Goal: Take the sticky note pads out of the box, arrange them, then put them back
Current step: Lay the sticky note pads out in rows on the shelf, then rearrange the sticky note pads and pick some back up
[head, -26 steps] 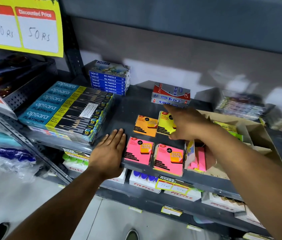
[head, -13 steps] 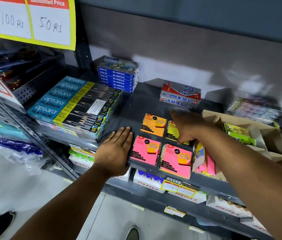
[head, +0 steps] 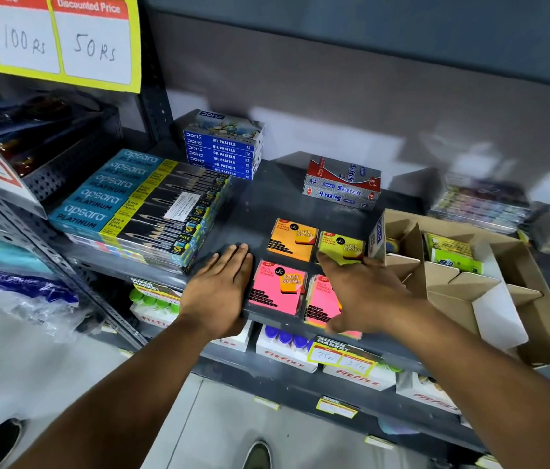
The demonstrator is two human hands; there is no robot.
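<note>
Four wrapped sticky note pads lie in a square on the grey shelf [head: 260,204]: an orange pad [head: 292,238] and a yellow pad [head: 343,247] behind, two pink pads in front. The left pink pad [head: 277,289] is in full view. My right hand [head: 365,296] lies palm down over the right pink pad [head: 319,299] with fingers spread and hides most of it. My left hand [head: 219,289] rests flat and empty on the shelf edge, just left of the left pink pad. The cardboard box [head: 517,299] with dividers stands at the right; my right wrist hides its front-left corner.
Green and yellow packs [head: 449,257] sit in a back compartment of the box. Apsara pencil boxes [head: 138,211] are stacked at left, Doms oil pastels [head: 223,147] at the back, silver Softek boxes [head: 341,184] behind the pads. Price tags and Fitfizz boxes [head: 283,353] fill the lower shelf.
My right hand has drawn back from the yellow pad toward me and now covers the right pink pad. My left hand has stayed flat on the shelf edge.
</note>
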